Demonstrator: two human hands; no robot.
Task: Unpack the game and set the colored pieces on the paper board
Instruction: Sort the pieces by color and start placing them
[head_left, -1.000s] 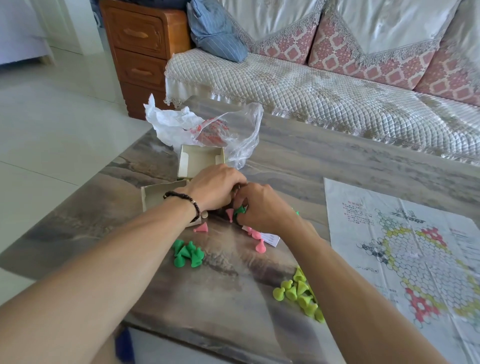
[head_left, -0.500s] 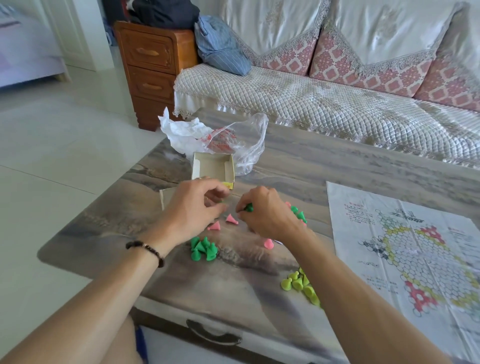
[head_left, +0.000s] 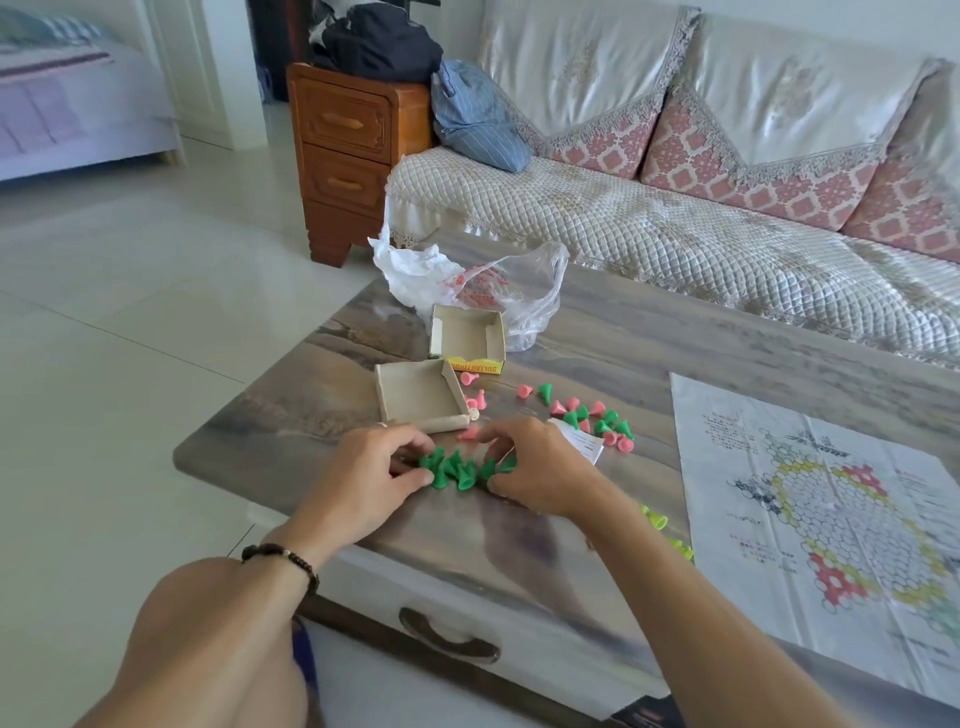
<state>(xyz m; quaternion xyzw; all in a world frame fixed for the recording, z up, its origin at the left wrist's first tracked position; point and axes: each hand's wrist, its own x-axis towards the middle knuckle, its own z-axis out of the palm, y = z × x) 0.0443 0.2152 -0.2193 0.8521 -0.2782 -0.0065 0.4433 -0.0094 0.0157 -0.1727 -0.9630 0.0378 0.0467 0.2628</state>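
Reaching over a grey marbled table (head_left: 649, 332), a person gathers a cluster of green pieces (head_left: 457, 470) between both hands. That cluster is the landmark for everything here. To its left, the left hand (head_left: 363, 483), a dark bead bracelet (head_left: 283, 558) at its wrist, curls its fingers (head_left: 410, 447) round the cluster's left edge and touches the pieces. Just behind the cluster sits an open cardboard box tray (head_left: 418, 395), and behind that a second tray (head_left: 467, 338) with a yellow printed side, resting against a crumpled clear plastic bag (head_left: 483, 283). To the cluster's right, the right hand (head_left: 540, 473) curls its fingers (head_left: 498, 434) against the pieces from the other side; whether it grips any piece cannot be told. Behind and right of the cluster, loose pink and green pieces (head_left: 587, 415) lie scattered by a small white paper slip (head_left: 584, 441). Nearer and right of the cluster, a few yellow-green pieces (head_left: 657, 518) show past the right forearm. Farthest right of the cluster lies the paper board (head_left: 831, 519), flat on the table, bearing no pieces.
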